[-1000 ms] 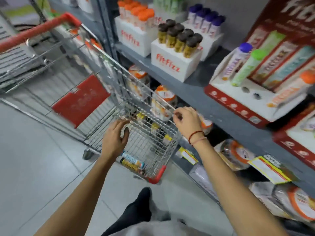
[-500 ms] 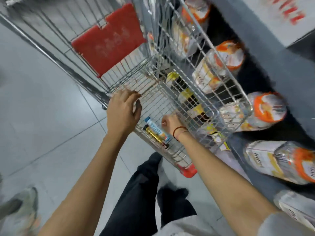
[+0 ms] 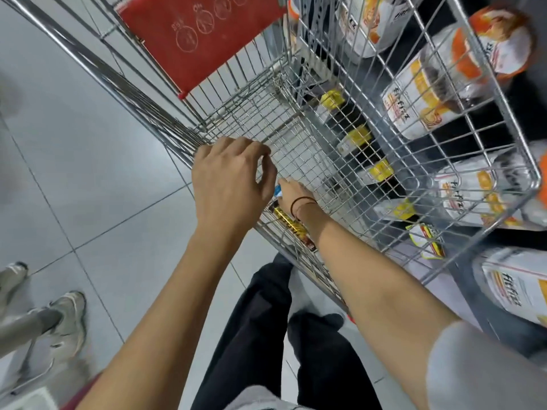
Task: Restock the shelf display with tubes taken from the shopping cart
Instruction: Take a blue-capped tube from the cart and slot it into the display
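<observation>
Grey floor tiles point(image 3: 88, 179) spread under everything, and the wire shopping cart point(image 3: 296, 137) fills most of what I see, its red seat flap point(image 3: 201, 37) folded at the far end and its basket nearly bare. Beyond its right wall lie big white pouches point(image 3: 414, 99) with orange trim on a dark low shelf (not what I'm after). Someone else's grey shoes point(image 3: 68, 318) stand off to my left.

My left hand point(image 3: 228, 184) sits over the cart's near rim, fingers curled loosely, gripping nothing that I can make out. My right hand point(image 3: 293, 193) reaches down inside the basket to the two tubes lying side by side against the near wall. Its fingers are hidden behind my left hand, so I cannot tell whether they have closed on anything.

What worries me: the tubes are slim and round, and lie on open mesh tight to the wall, so a hurried pinch could roll one away or wedge its cap in the wires.

Only the blue tip of the blue-and-white tube point(image 3: 277, 190) shows, touching my right hand. Next to it the gold tube point(image 3: 288, 221) lies along the wall, glossy, dark at its near end.
</observation>
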Demonstrator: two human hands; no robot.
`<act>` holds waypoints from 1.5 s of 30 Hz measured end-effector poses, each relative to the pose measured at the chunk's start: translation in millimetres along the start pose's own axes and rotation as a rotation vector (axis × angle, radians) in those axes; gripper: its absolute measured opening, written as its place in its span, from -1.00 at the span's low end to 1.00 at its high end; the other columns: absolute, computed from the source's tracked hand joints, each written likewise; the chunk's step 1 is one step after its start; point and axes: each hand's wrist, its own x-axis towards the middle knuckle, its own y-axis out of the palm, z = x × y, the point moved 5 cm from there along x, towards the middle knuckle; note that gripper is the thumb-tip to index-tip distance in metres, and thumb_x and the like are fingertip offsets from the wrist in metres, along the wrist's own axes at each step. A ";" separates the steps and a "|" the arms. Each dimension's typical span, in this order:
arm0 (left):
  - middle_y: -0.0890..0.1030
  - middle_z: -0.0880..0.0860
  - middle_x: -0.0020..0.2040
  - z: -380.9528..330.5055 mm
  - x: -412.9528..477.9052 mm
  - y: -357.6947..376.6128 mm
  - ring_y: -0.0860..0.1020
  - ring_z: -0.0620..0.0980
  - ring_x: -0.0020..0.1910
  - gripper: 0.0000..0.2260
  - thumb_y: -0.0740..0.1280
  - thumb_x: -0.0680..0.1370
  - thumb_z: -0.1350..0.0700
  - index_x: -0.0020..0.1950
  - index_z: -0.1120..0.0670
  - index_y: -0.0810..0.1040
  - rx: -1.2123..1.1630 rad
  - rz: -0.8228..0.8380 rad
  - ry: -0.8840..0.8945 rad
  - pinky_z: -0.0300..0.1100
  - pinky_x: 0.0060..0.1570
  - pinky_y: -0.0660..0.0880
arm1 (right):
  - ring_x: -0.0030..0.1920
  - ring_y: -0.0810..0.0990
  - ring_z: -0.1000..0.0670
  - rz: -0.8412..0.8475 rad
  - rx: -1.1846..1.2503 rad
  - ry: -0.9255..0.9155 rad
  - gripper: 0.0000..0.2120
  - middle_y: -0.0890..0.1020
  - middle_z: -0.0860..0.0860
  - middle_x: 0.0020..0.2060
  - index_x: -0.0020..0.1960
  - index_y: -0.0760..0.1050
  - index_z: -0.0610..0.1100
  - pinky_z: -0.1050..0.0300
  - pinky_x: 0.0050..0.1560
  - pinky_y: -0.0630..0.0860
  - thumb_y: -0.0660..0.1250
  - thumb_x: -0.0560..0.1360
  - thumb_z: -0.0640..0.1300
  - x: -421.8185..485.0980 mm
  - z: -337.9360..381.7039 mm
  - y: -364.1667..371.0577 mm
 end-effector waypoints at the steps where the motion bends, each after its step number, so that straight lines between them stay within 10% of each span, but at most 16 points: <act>1: 0.68 0.08 -0.10 -0.4 0.0 -0.1 0.55 0.12 -0.08 -0.77 0.20 0.53 0.05 -0.01 0.09 0.61 0.004 -0.003 0.000 -0.03 -0.13 0.35 | -0.11 0.53 -0.13 0.009 -0.004 -0.014 -0.72 0.57 -0.15 0.00 0.20 0.35 -0.13 0.14 -0.29 0.34 0.25 0.51 -0.27 -0.7 -0.5 -0.8; 19: 0.66 0.18 -0.29 -11.1 0.6 -11.2 0.58 0.19 -0.26 -0.95 0.37 0.42 0.18 -0.20 0.15 0.61 -0.018 0.039 0.054 -0.01 -0.18 0.43 | 0.20 0.48 -0.22 -0.167 0.265 0.083 -0.53 0.43 -0.22 0.28 0.38 0.32 -0.16 -0.02 0.25 0.44 0.30 0.49 -0.31 -143.5 -42.2 -109.8; 27: 0.67 0.22 -0.21 -46.6 -16.0 -8.9 0.60 0.23 -0.23 -0.93 0.43 0.36 0.28 -0.18 0.18 0.63 -0.136 0.206 0.145 0.03 -0.23 0.53 | -0.08 0.61 -0.16 -0.452 0.259 0.209 -0.70 0.63 -0.20 -0.09 -0.03 0.52 -0.24 0.04 -0.13 0.55 0.35 0.47 0.01 -228.1 -58.2 -173.5; 33: 0.62 0.10 0.10 -136.9 -16.1 -14.3 0.57 0.11 0.04 -0.81 0.33 0.48 0.19 0.08 0.11 0.60 -0.261 0.264 0.397 -0.06 -0.04 0.52 | -0.28 0.46 -0.05 -0.663 0.337 0.256 -0.69 0.45 -0.07 -0.37 -0.38 0.33 -0.09 0.19 -0.45 0.29 0.35 0.42 0.00 -308.8 -81.2 -218.6; 45: 0.47 0.22 0.33 -343.7 -18.8 -38.6 0.43 0.20 0.29 -0.55 0.37 0.43 0.22 0.31 0.19 0.42 -0.388 0.150 0.918 0.07 0.22 0.44 | 0.02 0.50 -0.19 -1.028 0.235 0.347 -0.77 0.54 -0.20 -0.02 0.06 0.46 -0.22 0.07 -0.02 0.38 0.33 0.47 -0.11 -518.4 -131.5 -319.0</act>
